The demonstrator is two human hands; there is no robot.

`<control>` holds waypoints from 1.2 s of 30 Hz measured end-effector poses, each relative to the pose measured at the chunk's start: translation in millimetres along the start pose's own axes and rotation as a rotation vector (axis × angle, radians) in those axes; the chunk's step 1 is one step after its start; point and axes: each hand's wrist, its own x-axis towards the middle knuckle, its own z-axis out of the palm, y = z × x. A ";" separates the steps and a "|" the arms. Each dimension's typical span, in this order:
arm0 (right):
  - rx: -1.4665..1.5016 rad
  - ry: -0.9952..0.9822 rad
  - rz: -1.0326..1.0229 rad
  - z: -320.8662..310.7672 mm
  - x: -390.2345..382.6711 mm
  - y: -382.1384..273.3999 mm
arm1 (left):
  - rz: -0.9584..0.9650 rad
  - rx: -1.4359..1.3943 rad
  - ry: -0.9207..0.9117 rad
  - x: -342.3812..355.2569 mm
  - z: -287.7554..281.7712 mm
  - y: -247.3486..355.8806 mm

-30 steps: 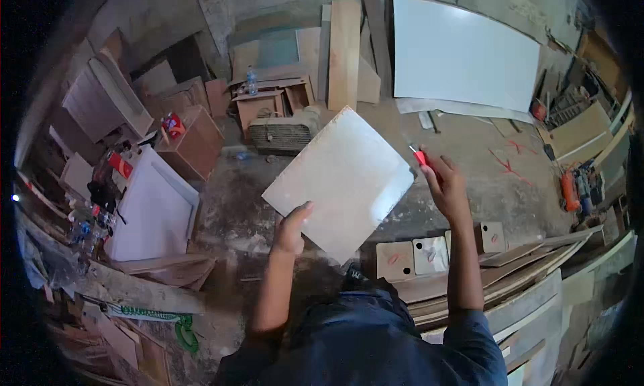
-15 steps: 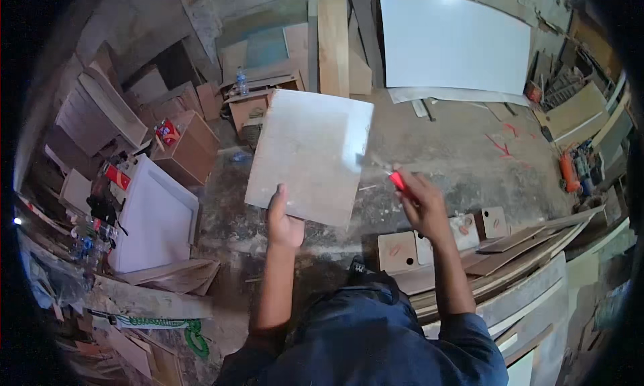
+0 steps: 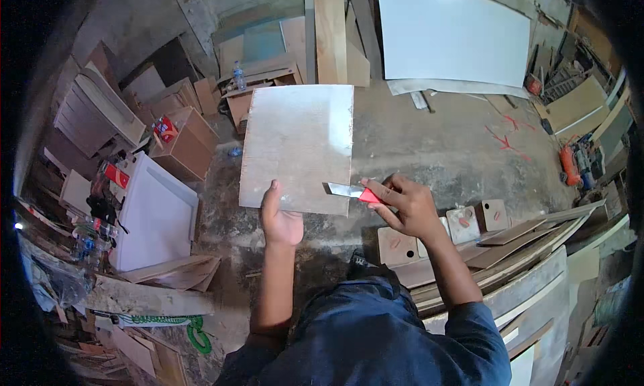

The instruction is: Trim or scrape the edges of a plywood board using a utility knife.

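Note:
A pale square-cornered board (image 3: 295,141) with rough, chipped side edges is held upright in front of me. My left hand (image 3: 280,218) grips its lower left, thumb on the face and fingers behind. My right hand (image 3: 402,205) is closed on a red-handled knife (image 3: 343,189) with a flat, slanted metal blade, which points left across the board's lower right edge. Whether the blade touches the board I cannot tell.
A large white panel (image 3: 453,37) leans at the back. Wooden boxes (image 3: 184,144) and a white drawer-like piece (image 3: 153,218) stand left. Several small holed boards (image 3: 396,235) and stacked strips lie lower right. An orange tool (image 3: 569,164) is far right, a green coiled hose (image 3: 198,335) lower left.
The board has turned from a diamond slant to nearly upright and moved a little left and up. My right hand with the knife has come down and left, to the board's edge.

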 end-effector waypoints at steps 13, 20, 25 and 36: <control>-0.034 0.171 0.121 -18.1 17.1 25.4 | -0.102 -0.040 -0.023 -15.8 -4.8 5.7; -0.072 0.156 0.095 -14.8 16.7 32.1 | -0.094 -0.004 -0.022 -15.6 -11.3 0.4; -0.122 0.130 0.074 -13.7 16.4 37.0 | -0.083 -0.009 -0.025 -20.9 -10.1 1.8; -0.119 0.141 0.106 -13.5 20.7 32.9 | -0.084 -0.018 -0.006 -24.8 -17.4 -0.9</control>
